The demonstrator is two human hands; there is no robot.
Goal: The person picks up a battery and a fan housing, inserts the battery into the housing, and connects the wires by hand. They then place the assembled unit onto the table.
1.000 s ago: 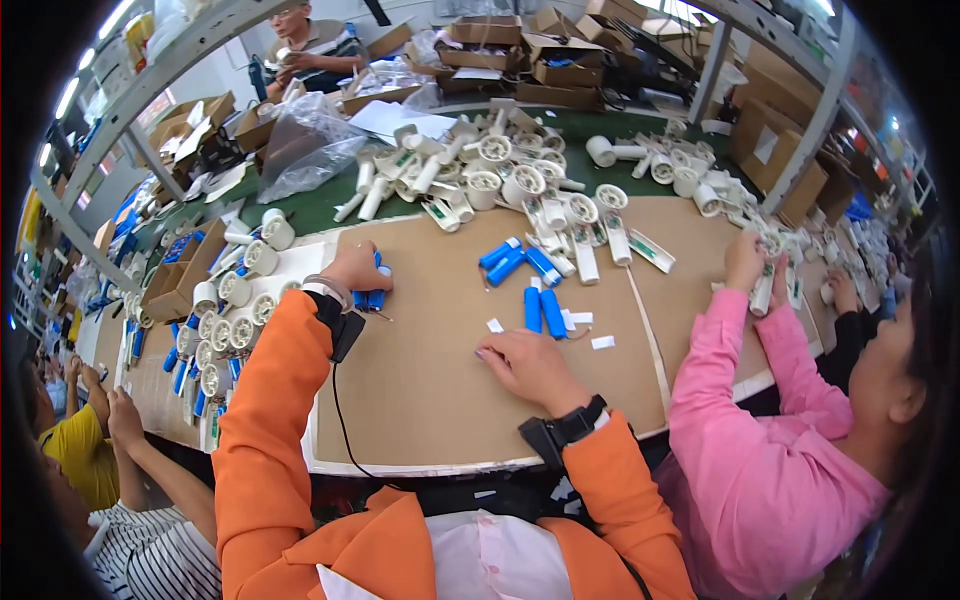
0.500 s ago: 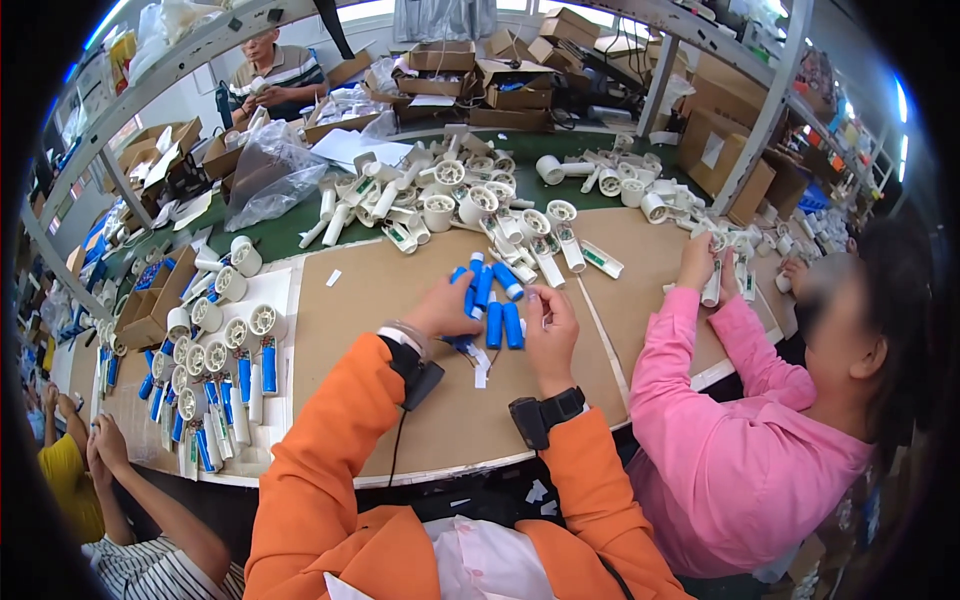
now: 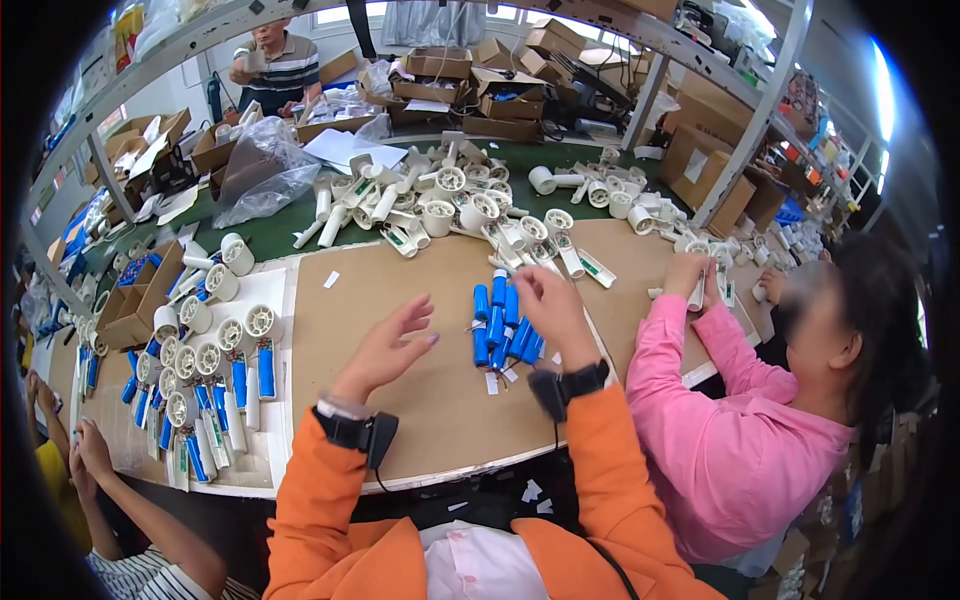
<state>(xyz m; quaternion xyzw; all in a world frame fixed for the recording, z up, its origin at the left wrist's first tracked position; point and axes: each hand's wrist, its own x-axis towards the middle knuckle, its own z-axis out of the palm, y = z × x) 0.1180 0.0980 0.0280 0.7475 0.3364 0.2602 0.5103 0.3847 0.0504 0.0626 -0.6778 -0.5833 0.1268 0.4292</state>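
A cluster of blue cylindrical battery cells [image 3: 496, 325] lies on the brown board in front of me, with small white tabs at its near end. My left hand [image 3: 388, 345] hovers left of the cells, open, its fingers spread and holding nothing. My right hand [image 3: 556, 312] is just right of the cells' far end, its fingers loosely bent and apart, with nothing visible in them. Beyond it lies a heap of white plastic housings [image 3: 437, 217] with round cups and tubular handles. One open housing [image 3: 597, 269] shows a green strip inside.
At the left, housings with blue cells [image 3: 239, 380] lie in rows on a white sheet beside a cardboard box [image 3: 140, 305]. A person in pink [image 3: 715, 430] works close on my right. Other people's hands [image 3: 90, 455] are at the left. Shelf posts [image 3: 757, 125] rise behind.
My left hand has let go of the blue cells and moved left, opening. My right hand has shifted slightly right and away from me. The cells now lie grouped together.
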